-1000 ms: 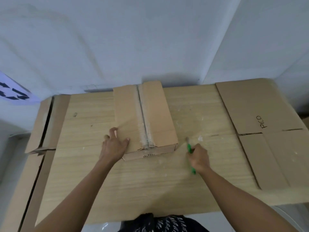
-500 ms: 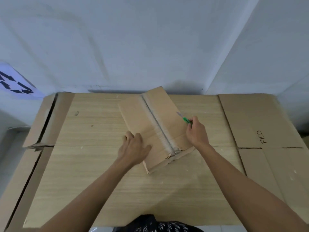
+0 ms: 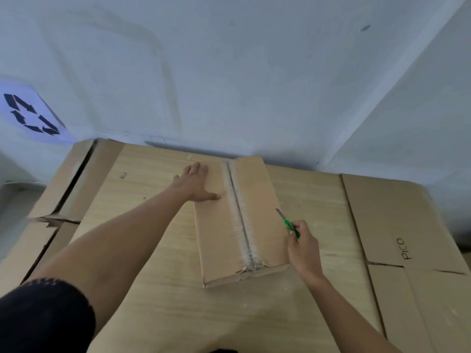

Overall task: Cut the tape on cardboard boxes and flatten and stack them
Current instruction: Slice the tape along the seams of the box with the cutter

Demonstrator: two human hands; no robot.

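Box (image 3: 216, 233): lying on the table (image 3: 158, 263), tape (image 3: 239, 220) running along its top
Left hand (image 3: 195, 183): pressing flat, fingers straight, on the box's far left part
Right hand (image 3: 303, 247): gripping a green cutter (image 3: 289, 224) at the box's right edge

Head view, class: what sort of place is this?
Likely a recycling or packing corner: flattened cardboard beside a taped box on a wooden table, and a recycling-arrows sign on the wall.

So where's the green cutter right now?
In the head view, the green cutter is held in the right hand, right beside the right edge of the taped cardboard box.
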